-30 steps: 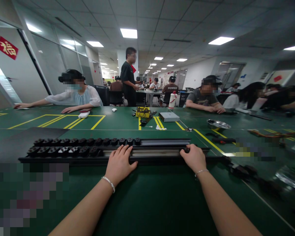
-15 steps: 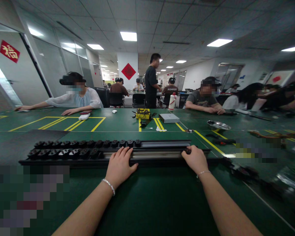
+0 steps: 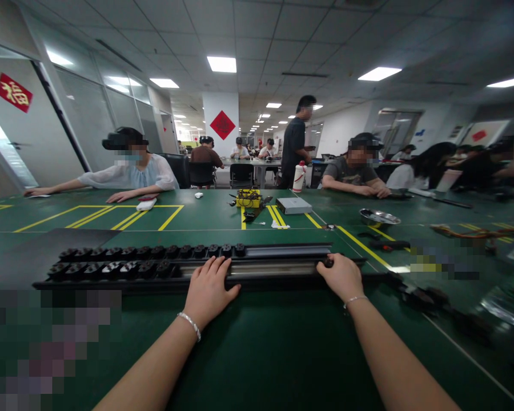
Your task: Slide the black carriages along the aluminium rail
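Two long black power tracks [image 3: 278,282] lie side by side across the table before me. Several black socket modules [image 3: 128,268] sit in rows along their left part. My left hand [image 3: 209,288] rests on the nearer track, just right of the near row, fingers stretched out and thumb apart. At the track's right part, my right hand [image 3: 342,277] is closed on a small dark round piece [image 3: 326,262], which looks like another socket module. My fingers hide much of it.
The green table [image 3: 291,354] carries yellow tape lines. Farther back stand a yellow box of wires [image 3: 248,198], a grey box [image 3: 293,206], a metal bowl [image 3: 379,217] and a white bottle [image 3: 298,176]. Co-workers sit opposite. Cables [image 3: 428,299] and clear plastic [image 3: 509,302] lie to the right.
Both my hands stay in the same place on the tracks. In the background, a standing person has moved to the right.
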